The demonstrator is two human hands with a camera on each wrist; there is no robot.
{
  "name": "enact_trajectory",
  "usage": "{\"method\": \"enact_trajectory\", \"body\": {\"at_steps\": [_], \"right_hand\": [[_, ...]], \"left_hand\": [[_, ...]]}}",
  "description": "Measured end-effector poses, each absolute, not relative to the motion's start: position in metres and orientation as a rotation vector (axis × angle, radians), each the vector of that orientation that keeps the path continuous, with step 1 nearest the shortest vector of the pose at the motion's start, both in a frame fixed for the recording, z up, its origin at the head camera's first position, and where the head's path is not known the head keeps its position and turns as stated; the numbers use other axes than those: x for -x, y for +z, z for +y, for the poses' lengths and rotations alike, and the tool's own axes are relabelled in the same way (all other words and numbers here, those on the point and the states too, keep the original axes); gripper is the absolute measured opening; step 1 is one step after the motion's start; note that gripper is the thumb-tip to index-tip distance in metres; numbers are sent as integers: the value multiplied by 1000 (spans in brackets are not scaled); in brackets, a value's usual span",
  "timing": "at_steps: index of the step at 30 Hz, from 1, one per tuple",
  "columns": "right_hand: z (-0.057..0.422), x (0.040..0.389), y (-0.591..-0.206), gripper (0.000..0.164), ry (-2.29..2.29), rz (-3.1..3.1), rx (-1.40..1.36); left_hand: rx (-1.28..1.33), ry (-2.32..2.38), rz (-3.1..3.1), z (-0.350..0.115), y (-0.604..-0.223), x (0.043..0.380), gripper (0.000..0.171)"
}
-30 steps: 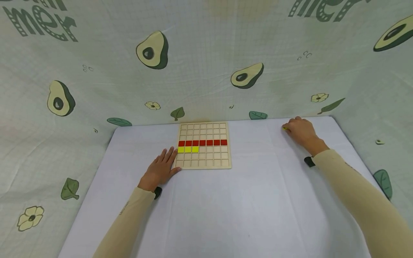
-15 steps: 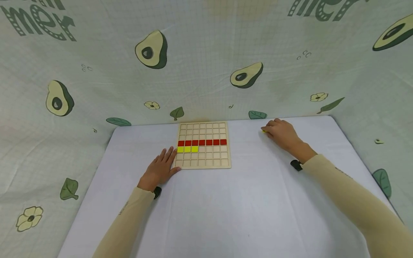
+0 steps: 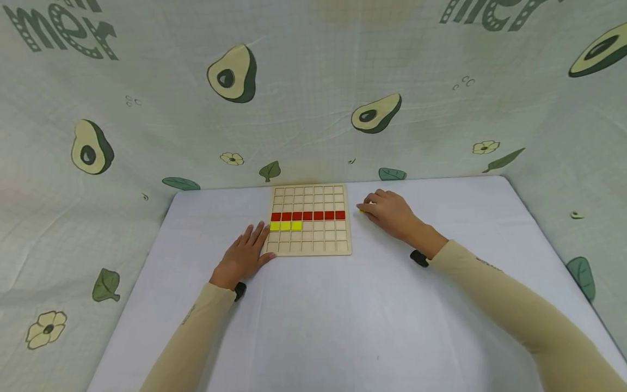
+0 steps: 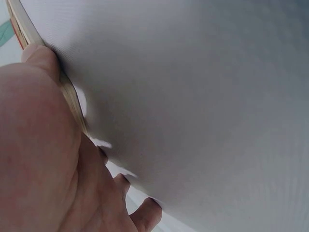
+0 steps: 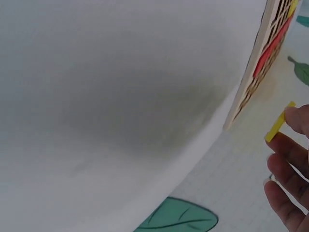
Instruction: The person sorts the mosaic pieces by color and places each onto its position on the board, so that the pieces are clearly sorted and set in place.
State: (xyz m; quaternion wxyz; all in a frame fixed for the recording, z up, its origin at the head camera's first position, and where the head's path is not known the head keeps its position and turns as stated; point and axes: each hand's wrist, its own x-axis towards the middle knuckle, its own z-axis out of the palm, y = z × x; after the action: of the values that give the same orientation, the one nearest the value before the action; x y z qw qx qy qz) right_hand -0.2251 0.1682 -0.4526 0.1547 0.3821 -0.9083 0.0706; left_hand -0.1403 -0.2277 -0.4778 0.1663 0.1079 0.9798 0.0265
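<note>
A square wooden grid board (image 3: 313,251) lies near the table's back edge. One row is filled with red square tiles (image 3: 318,215); in the row in front of it, three yellow tiles (image 3: 286,226) sit at the left end. My left hand (image 3: 242,256) rests flat with spread fingers at the board's left front corner, its thumb touching the edge, also seen in the left wrist view. My right hand (image 3: 389,214) is just right of the board and pinches a yellow tile (image 5: 279,123) between thumb and index finger, apart from the board.
The board stands on a white-covered table (image 3: 323,326). A fabric backdrop (image 3: 303,120) printed with avocados and leaves rises behind it and along both sides. Dark straps with small devices sit at both wrists.
My right hand has moved left from the table's far right to near the board's right edge, carrying the yellow tile. My left hand and the board have stayed put.
</note>
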Motion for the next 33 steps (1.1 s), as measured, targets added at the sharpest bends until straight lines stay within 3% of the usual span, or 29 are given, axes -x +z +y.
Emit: {"method": "enact_trajectory", "body": {"at_steps": [33], "right_hand": [[44,217,-466,15,192,-2483,-1308]], "left_hand": [[-289,34,2782,-223,-470,139,85]]}}
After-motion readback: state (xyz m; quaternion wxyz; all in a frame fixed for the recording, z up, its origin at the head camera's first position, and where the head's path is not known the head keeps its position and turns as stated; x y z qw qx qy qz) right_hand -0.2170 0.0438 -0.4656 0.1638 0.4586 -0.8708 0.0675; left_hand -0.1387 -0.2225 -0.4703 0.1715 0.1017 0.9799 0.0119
